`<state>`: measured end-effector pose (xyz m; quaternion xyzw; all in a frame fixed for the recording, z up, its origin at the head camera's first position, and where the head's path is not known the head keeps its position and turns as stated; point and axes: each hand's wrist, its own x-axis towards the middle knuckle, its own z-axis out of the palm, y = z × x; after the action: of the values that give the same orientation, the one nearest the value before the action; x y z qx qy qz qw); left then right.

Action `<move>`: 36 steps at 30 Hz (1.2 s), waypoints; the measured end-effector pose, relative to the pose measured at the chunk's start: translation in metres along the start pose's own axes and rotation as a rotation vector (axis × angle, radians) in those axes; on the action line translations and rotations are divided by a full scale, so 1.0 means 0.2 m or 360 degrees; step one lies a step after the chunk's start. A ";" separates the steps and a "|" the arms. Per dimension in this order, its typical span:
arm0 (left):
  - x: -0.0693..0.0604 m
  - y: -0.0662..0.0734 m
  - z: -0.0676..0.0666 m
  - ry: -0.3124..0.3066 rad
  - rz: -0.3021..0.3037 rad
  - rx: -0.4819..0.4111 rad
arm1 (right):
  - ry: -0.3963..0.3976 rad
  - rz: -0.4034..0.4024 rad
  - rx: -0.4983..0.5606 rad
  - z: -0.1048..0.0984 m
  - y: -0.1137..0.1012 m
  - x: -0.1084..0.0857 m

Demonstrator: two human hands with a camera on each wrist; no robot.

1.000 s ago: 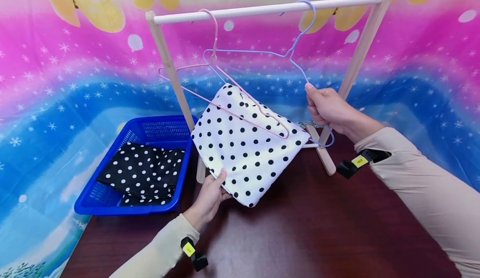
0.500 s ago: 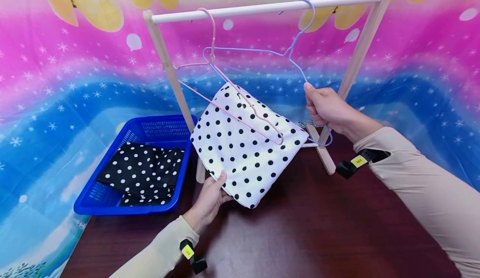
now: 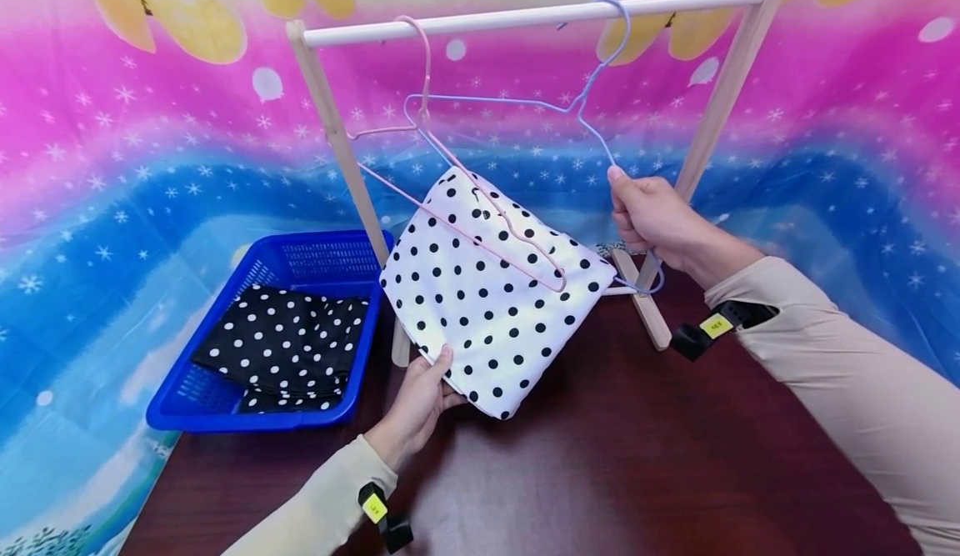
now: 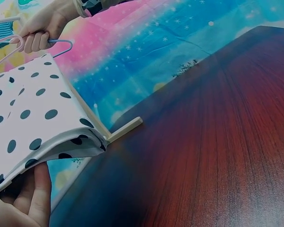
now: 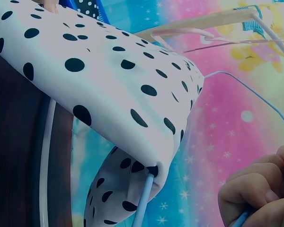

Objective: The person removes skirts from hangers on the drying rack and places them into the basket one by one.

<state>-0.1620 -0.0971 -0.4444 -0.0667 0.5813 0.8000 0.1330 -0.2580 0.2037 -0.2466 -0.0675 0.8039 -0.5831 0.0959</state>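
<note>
- Your left hand (image 3: pixel 416 406) pinches the lower left edge of a white cloth with black dots (image 3: pixel 487 314), thumb on the front face, fingers tucked beneath.
- Your right hand (image 3: pixel 654 218) is curled firmly around the right side of a blue hanger (image 3: pixel 582 104), thumb against the wire.
- The white cloth is suspended at a tilt over the desk (image 3: pixel 637 456), below the bar of a wooden rack (image 3: pixel 517 18); the blue wire runs into its fold at the right corner.
- A pink hanger (image 3: pixel 424 112), hooked on the bar beside the blue one, crosses in front of the cloth; whether they touch, you cannot tell.
- At left, a blue basket (image 3: pixel 247 423) holds a folded black cloth with white dots (image 3: pixel 288 335).
</note>
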 end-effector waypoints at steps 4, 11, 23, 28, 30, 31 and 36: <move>0.00 -0.01 0.00 -0.0002 0.0010 0.0019 | 0.0006 -0.0004 0.0017 0.00 0.00 0.00; -0.01 0.01 0.00 0.0018 0.0016 0.0052 | 0.0011 -0.0006 0.0028 0.00 0.00 0.00; -0.04 0.07 -0.01 0.0011 0.0040 0.0069 | -0.0006 0.0002 -0.0041 -0.01 0.00 0.00; -0.05 0.08 -0.02 0.0021 0.0039 0.0096 | -0.0004 0.0000 -0.0072 -0.01 0.00 0.00; -0.05 0.08 -0.02 0.0018 0.0038 0.0102 | -0.0003 -0.0001 -0.0082 -0.01 0.00 0.00; -0.05 0.09 -0.02 0.0017 0.0032 0.0099 | -0.0003 -0.0002 -0.0087 -0.01 0.00 0.00; -0.06 0.09 -0.03 0.0008 0.0041 0.0121 | -0.0008 -0.0014 -0.0101 -0.03 0.00 0.00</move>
<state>-0.1572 -0.1097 -0.4263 -0.0563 0.6125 0.7787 0.1238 -0.2599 0.2097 -0.2455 -0.0756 0.8214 -0.5576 0.0931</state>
